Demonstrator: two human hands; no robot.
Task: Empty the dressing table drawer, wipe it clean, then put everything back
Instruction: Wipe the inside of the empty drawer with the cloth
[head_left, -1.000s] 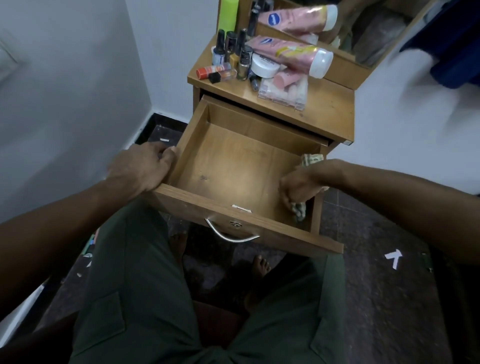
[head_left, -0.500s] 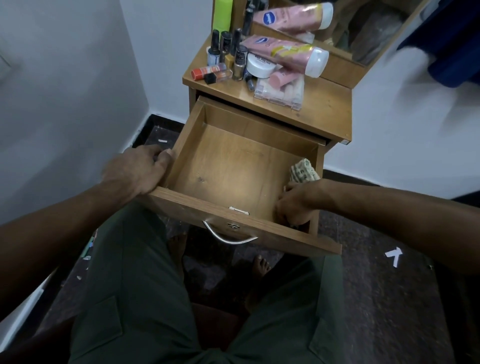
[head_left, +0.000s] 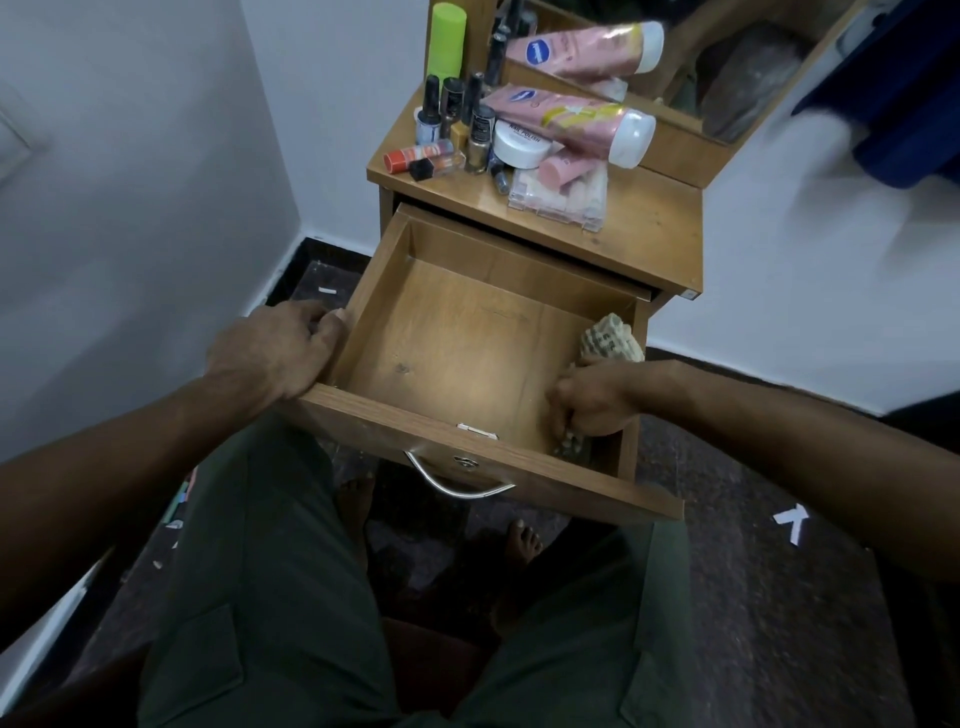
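Drawer (head_left: 467, 332) gripped by left hand (head_left: 270, 353); right hand (head_left: 592, 400) clutches cloth (head_left: 610, 338); jar (head_left: 519, 145) reads "NAIL POLISH".

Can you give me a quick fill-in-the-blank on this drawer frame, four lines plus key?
1. The left hand grips the drawer's ____ wall.
2. The right hand presses a ____ into the drawer's near right corner.
3. The cosmetics sit on the ____, not in the drawer.
4. The pink lotion bottle has a ____ cap.

Missing words: left; cloth; tabletop; white
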